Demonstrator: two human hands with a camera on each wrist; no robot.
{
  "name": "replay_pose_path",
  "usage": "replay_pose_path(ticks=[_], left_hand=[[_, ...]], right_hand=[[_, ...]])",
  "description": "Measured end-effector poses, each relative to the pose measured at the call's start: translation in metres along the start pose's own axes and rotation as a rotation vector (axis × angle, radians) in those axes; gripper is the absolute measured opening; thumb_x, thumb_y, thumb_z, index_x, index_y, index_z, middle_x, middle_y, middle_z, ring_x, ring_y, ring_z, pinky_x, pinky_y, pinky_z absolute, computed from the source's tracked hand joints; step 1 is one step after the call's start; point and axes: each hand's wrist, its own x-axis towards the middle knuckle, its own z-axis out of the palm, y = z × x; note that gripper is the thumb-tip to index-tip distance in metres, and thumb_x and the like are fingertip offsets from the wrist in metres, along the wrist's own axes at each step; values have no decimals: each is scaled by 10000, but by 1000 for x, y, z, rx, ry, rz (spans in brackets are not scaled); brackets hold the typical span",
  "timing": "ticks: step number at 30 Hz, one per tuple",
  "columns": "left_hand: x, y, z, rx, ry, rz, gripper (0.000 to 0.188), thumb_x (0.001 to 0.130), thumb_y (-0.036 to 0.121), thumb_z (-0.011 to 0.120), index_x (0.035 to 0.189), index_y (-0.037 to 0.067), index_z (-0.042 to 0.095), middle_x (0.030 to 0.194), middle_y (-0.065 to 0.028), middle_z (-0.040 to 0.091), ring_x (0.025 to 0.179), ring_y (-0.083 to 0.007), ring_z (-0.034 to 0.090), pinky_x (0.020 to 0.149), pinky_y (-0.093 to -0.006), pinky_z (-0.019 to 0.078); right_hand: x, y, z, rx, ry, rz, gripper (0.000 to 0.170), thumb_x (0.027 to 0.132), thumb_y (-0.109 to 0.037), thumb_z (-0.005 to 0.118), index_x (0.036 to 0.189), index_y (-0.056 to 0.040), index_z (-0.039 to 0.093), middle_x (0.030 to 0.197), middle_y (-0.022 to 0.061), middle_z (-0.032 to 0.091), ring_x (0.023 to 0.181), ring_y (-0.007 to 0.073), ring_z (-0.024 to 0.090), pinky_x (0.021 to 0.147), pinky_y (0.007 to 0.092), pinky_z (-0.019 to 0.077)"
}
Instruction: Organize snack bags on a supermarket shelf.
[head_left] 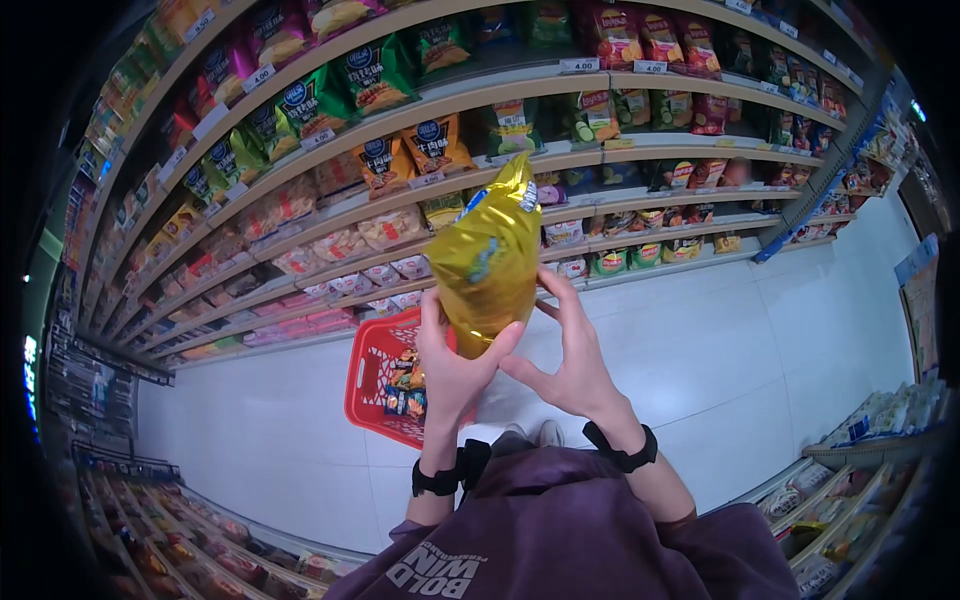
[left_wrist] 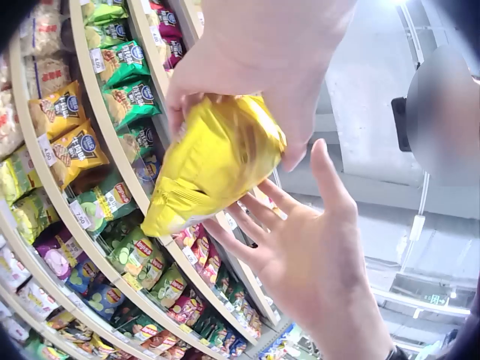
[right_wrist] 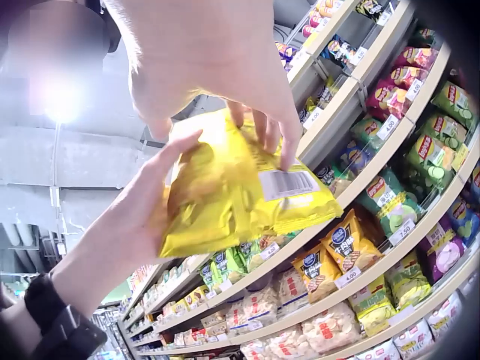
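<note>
A shiny yellow snack bag is held up in front of the body. My left hand grips its lower left side, the thumb on the near face. In the left wrist view the yellow bag sits within the curl of that hand. My right hand is at the bag's right side, fingers extended behind it and thumb spread apart. The left wrist view shows this right hand palm toward the bag. A white barcode label on the bag shows in the right wrist view, near the right fingertips.
A red shopping basket stands on the floor at the lower left, with several snack bags inside. Curved shelves packed with chip bags run across the front. Pale tiled floor lies below. More shelving stands behind on the right.
</note>
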Motion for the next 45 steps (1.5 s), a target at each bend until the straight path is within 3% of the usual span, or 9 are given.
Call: replay_pose_path(ticks=[5,9,13,17,27,31,36,42,45], left_hand=[[1,14,0,60,-99,201,243,833,-12,700,1074,9,710,1092,-98,628,917,-156,609,733,-246,483],[-2,15,5,71,-112,134,236,809,-58,704,1032,18,712,1059,-95,638,901,-152,621,785,-277,505],[3,7,-2,252,-104,225,374,753,13,773,1116,28,680,1139,-113,611,1029,-210,612,865,-317,504],[5,2,-8,242,-199,109,691,773,265,767,1374,29,519,1330,-170,509,1246,-306,511,1013,-388,443],[0,-23,-12,-112,-235,-124,765,892,440,611,1479,6,383,1402,-166,442,1318,-269,455,1045,-397,419],[-1,-29,-11,-170,-199,-119,805,832,419,711,1464,16,416,1401,-166,443,1311,-276,457,1053,-404,410],[-2,-7,-6,360,-202,130,902,652,253,860,1434,35,469,1409,-163,471,1302,-312,464,1083,-445,388],[1,-10,-11,383,-136,224,756,703,199,848,1368,31,531,1352,-158,539,1208,-318,536,1039,-427,422],[1,-17,-19,88,54,-72,542,797,123,763,1277,-10,552,1328,-184,564,1199,-242,561,989,-375,454]], right_hand=[[-7,10,-15,610,-85,388,572,839,-254,777,1273,23,528,1167,86,638,1072,161,611,924,317,490],[-2,15,-18,760,-7,471,486,876,-189,723,1271,14,527,1189,81,624,1075,147,600,922,310,488],[1,25,-19,737,15,524,498,989,-259,564,1384,8,417,1280,95,568,1140,155,565,944,307,473],[13,17,-20,519,-71,585,634,1047,-462,340,1507,-34,262,1421,124,453,1214,173,515,742,271,552],[28,-3,-17,437,-67,538,627,1018,-332,519,1508,-36,265,1306,119,538,995,105,595,561,244,549],[27,-6,-21,422,-101,553,639,1001,-319,559,1486,-11,279,1314,128,538,1047,142,593,715,274,555],[18,-2,-16,360,-120,468,789,903,-316,714,1446,20,252,1329,167,528,1153,203,573,964,324,477],[13,17,-15,616,-19,581,715,843,-197,759,1394,-13,342,1253,123,562,1150,196,585,966,334,487],[6,27,-24,840,7,690,593,875,-173,691,1371,-21,405,1245,115,574,1130,190,599,961,330,492]])
